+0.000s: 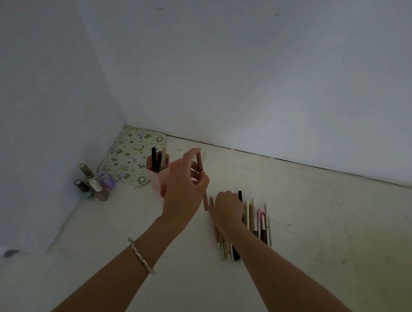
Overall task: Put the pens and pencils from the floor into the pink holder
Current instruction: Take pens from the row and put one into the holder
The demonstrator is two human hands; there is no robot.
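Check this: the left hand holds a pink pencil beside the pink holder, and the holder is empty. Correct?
One error: the head view shows the pink holder is not empty; a black pen stands in it. The left hand holds a pink pencil beside it.

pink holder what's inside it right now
Three stick up from the pink holder: a black pen, a brown pen and a cream pen. The left hand, holding a pink pencil, covers its right side, so more may hide there.

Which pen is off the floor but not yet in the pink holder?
The pink pencil held upright in the left hand; the others lie on the floor or stand in the holder.
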